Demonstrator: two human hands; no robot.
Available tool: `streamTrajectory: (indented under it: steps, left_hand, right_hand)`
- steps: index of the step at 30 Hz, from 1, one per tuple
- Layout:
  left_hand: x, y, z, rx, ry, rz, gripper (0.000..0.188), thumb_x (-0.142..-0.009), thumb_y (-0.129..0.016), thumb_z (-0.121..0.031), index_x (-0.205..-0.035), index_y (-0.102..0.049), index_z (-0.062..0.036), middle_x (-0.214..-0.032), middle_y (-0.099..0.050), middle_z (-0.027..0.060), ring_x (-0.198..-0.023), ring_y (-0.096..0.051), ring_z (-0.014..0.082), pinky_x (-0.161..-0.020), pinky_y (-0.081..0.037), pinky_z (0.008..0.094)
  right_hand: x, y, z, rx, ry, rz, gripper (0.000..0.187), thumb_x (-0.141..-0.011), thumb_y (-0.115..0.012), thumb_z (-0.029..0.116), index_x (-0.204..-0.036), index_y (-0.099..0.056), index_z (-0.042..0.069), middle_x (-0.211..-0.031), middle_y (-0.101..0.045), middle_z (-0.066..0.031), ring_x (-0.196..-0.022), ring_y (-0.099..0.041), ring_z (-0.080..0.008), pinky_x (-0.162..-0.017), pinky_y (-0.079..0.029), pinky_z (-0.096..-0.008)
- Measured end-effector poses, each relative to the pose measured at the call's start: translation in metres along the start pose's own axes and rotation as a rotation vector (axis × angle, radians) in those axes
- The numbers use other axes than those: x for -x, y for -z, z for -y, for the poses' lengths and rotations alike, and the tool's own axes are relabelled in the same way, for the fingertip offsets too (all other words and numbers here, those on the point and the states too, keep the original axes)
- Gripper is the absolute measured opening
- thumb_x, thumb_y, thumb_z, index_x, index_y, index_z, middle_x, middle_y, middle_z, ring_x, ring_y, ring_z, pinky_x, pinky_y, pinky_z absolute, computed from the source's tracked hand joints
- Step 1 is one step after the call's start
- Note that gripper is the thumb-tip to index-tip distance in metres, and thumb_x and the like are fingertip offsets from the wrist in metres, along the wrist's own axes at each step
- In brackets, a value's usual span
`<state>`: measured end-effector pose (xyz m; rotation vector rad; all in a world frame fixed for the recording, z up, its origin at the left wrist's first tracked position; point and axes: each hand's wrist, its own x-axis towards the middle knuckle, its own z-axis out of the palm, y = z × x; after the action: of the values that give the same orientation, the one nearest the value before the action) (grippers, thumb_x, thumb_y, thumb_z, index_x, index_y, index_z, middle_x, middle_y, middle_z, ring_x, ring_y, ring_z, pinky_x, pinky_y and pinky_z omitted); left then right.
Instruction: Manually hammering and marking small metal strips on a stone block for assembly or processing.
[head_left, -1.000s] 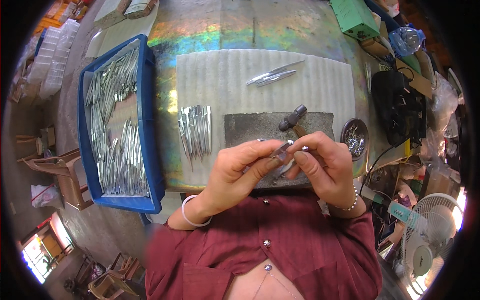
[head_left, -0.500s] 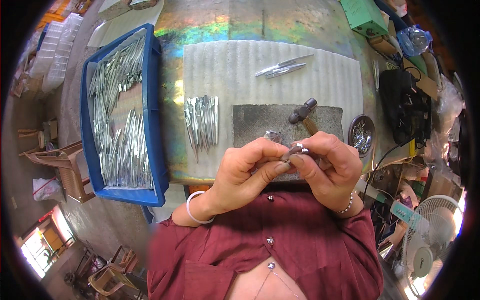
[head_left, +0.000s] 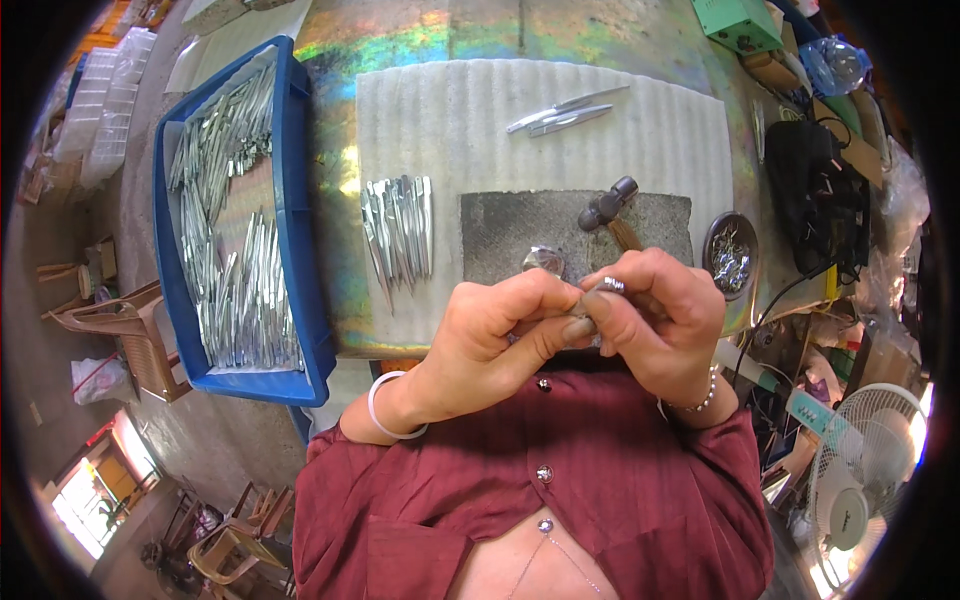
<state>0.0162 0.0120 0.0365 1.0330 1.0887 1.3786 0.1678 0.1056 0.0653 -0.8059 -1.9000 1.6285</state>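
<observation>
Above the near edge of the bench, my left hand (head_left: 500, 325) and my right hand (head_left: 658, 318) meet with thumbs and forefingers pinched together. A small shiny metal piece (head_left: 610, 285) shows at my right fingertips; my fingers cover the rest, so its kind is unclear. My left fingertips close on something at the same spot, too small to make out. Just beyond them lies a dark flat slab (head_left: 500, 225) bearing a hammer (head_left: 605, 207) with a wooden handle and a round shiny metal piece (head_left: 543, 260). To the right stands a dark bowl (head_left: 711, 262) of small metal parts.
White foam sheeting (head_left: 450, 120) covers the bench, with slim pointed metal pieces (head_left: 398, 230) in a row at left and several more (head_left: 560, 115) at the far side. A blue tray (head_left: 297, 200) full of them sits left. A fan (head_left: 860, 470) stands at lower right.
The small metal piece has turned a little in my fingers and shows more of its shiny end. The bench sits slightly higher in the view; both hands remain together.
</observation>
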Motion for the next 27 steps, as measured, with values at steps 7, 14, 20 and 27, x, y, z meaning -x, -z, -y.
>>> streamTrajectory:
  steps: [7, 14, 20, 27]
  left_hand:
    - [-0.005, 0.006, 0.002, -0.071, 0.207, 0.004, 0.009, -0.087, -0.063, -0.006, -0.086, -0.058, 0.0014, -0.059, -0.054, 0.0002, -0.054, -0.044, 0.0014, -0.045, -0.036, 0.0205]
    - [-0.022, 0.010, -0.007, 0.104, 0.504, 0.141, 0.017, -0.087, -0.066, -0.012, -0.093, -0.057, 0.0013, -0.071, -0.062, 0.0017, -0.059, -0.059, 0.0047, -0.048, -0.047, 0.0175]
    - [-0.033, 0.007, -0.008, 0.173, 0.576, 0.140, 0.019, -0.087, -0.067, -0.015, -0.089, -0.058, 0.0008, -0.065, -0.061, 0.0024, -0.051, -0.059, 0.0061, -0.043, -0.046, 0.0175]
    - [-0.031, 0.001, -0.012, 0.071, 0.518, 0.200, 0.018, -0.087, -0.066, -0.016, -0.087, -0.058, 0.0004, -0.066, -0.061, 0.0018, -0.051, -0.057, 0.0047, -0.042, -0.044, 0.0168]
  right_hand:
    - [-0.004, 0.002, -0.017, -0.359, -0.347, -0.013, 0.012, -0.088, -0.063, 0.009, -0.080, -0.058, 0.002, -0.065, -0.060, -0.0016, -0.048, -0.051, -0.0024, -0.041, -0.037, -0.0155]
    - [-0.014, 0.009, -0.032, -0.572, -0.531, -0.006, 0.020, -0.089, -0.062, 0.017, -0.072, -0.057, 0.006, -0.058, -0.053, 0.0003, -0.039, -0.041, -0.0031, -0.036, -0.032, -0.0159]
    - [-0.015, 0.014, -0.038, -0.657, -0.565, -0.010, 0.020, -0.089, -0.062, 0.017, -0.072, -0.057, 0.007, -0.059, -0.052, 0.0006, -0.039, -0.040, -0.0024, -0.034, -0.030, -0.0156]
    - [-0.002, 0.011, -0.031, -0.573, -0.446, -0.084, 0.018, -0.090, -0.061, 0.015, -0.074, -0.056, 0.006, -0.059, -0.052, 0.0009, -0.040, -0.040, -0.0021, -0.036, -0.030, -0.0155]
